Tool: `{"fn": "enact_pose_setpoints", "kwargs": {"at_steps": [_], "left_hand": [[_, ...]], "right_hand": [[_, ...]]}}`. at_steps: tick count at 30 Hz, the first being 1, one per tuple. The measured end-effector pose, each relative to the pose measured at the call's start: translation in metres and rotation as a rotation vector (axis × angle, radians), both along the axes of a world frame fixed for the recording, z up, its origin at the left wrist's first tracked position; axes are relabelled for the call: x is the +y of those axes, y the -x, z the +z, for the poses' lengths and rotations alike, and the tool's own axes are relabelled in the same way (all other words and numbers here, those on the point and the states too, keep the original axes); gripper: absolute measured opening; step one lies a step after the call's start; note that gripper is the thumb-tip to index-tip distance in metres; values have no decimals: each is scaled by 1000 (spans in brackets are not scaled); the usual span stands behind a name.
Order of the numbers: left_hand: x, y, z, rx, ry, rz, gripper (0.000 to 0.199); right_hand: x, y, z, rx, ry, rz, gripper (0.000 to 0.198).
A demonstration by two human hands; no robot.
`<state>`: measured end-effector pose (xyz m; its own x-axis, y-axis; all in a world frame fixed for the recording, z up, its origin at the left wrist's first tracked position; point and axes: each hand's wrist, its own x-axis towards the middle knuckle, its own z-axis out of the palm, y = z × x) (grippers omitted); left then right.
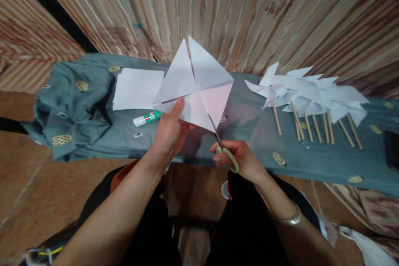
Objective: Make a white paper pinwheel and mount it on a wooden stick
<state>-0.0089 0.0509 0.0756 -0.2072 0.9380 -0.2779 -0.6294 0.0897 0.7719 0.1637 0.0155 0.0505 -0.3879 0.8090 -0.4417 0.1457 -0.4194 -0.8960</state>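
While the left hand (171,129) pinches the white sheet (202,79), the right hand (238,153) brings the scissors (220,146) to the sheet's near corner. The left fingers are closed on the sheet at its near-left edge, thumb on top and the others beneath. The right fingers are closed round the handles, just off the near corner and apart from the sheet. Seen from them, the sheet lies ahead and to the left, above the cloth-covered worktop (258,141).

The scissors' long axis slants away and leftward, so the tips point from the near corner in toward the sheet's middle. One blade shows on top; the other is hidden, so I cannot tell how wide the pair stands. The right hand is nearer to this corner than the left.

Slits run inward from the sheet's far and left corners; whether the line at its right corner is cut or creased, I cannot tell. Left of the sheet lie a paper stack (137,89) and a glue stick (147,118); to its right, well apart, lie the pinwheels (311,91).
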Motion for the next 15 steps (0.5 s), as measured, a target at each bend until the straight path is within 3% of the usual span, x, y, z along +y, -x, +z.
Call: {"fn": "enact_pose_setpoints", "kwargs": {"at_steps": [15], "left_hand": [[-7,-8,-2,42,65,-71,21]], "right_hand": [[1,0,4,16,-82,14,43]]}}
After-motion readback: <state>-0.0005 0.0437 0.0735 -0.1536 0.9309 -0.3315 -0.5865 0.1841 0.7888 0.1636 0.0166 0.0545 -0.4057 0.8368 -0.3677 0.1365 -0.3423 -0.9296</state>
